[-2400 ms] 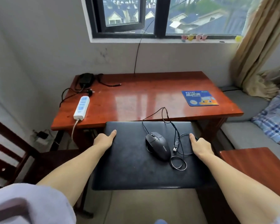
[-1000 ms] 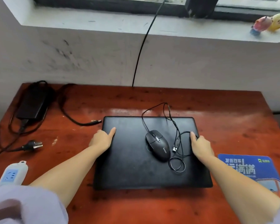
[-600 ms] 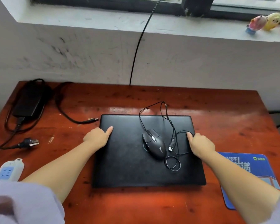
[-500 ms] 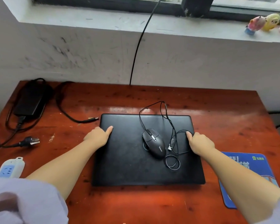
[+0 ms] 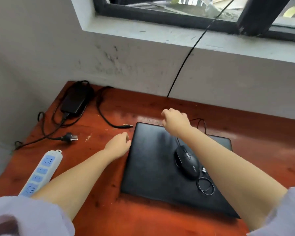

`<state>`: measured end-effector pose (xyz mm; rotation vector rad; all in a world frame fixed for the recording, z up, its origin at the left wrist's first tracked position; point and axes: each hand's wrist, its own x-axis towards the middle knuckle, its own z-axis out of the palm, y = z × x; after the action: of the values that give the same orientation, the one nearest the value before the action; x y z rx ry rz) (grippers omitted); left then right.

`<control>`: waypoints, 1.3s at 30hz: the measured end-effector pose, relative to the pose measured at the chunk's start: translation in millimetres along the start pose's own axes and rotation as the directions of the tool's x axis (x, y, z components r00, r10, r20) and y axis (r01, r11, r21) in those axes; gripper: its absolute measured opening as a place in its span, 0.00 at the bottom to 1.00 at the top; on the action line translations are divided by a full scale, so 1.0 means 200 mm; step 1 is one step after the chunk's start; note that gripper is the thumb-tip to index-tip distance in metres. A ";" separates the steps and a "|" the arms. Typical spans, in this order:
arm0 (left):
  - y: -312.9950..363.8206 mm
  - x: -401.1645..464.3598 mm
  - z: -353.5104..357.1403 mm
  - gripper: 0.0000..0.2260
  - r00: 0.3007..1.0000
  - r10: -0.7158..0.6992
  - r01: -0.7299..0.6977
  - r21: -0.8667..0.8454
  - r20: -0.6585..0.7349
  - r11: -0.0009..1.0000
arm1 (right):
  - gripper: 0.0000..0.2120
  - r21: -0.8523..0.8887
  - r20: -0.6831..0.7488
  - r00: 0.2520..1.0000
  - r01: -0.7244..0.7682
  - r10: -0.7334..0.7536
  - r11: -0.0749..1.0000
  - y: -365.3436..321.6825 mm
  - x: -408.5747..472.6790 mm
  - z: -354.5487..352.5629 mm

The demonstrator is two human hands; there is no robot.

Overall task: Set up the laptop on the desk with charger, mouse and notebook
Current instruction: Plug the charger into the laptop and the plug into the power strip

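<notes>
With the closed laptop (image 5: 153, 160) flat on the table (image 5: 143, 218), the empty, loosely curled right hand (image 5: 174, 122) reaching toward ten o'clock could drag its forearm across the mouse (image 5: 187, 163), while the loosely curled left hand (image 5: 117, 145) rests empty at nine.

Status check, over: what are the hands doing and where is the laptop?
Left hand at laptop edge, right hand above it, both empty. Closed black laptop flat on desk. Black wired mouse on lid.

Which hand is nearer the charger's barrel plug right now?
Left. The left hand sits at the laptop's left edge, just below the barrel plug; the right hand hovers over the laptop's far edge, further right.
</notes>
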<state>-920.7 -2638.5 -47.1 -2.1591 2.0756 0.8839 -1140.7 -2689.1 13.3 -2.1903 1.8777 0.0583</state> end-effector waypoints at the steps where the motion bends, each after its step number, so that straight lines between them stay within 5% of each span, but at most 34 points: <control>1: -0.01 0.02 -0.02 0.10 0.998 0.039 -0.038 0.014 -0.045 0.999 | 0.16 0.048 0.044 0.999 0.025 -0.027 0.999 -0.05 0.03 0.06; 7: -0.08 0.25 -0.08 0.17 0.959 0.264 -0.226 0.283 -0.104 0.932 | 0.19 0.183 0.275 0.961 -0.013 -0.038 0.983 -0.19 0.21 0.30; 13: -0.12 0.36 -0.01 0.13 0.920 0.382 -0.339 0.306 -0.091 0.890 | 0.22 0.155 0.325 0.944 -0.119 0.063 0.981 -0.23 0.36 0.36; 27: -0.24 0.34 -0.13 0.10 0.820 0.546 -0.535 0.108 -0.173 0.838 | 0.26 -0.072 0.180 0.984 0.025 -0.011 0.997 -0.33 0.33 0.42; 34: -0.24 0.34 -0.18 0.13 0.802 0.585 -0.576 0.106 -0.119 0.811 | 0.25 0.119 0.075 0.991 -0.116 0.107 0.986 -0.32 0.30 0.41; 39: -0.17 0.35 -0.23 0.14 0.801 0.597 -0.598 -0.122 -0.053 0.792 | 0.26 0.290 0.023 0.982 -0.188 0.189 0.939 -0.23 0.33 0.31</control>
<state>-875.2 -2717.1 -48.2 -1.5337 2.8436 1.0670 -1075.6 -2733.9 -51.3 -1.8153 1.9530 -0.1782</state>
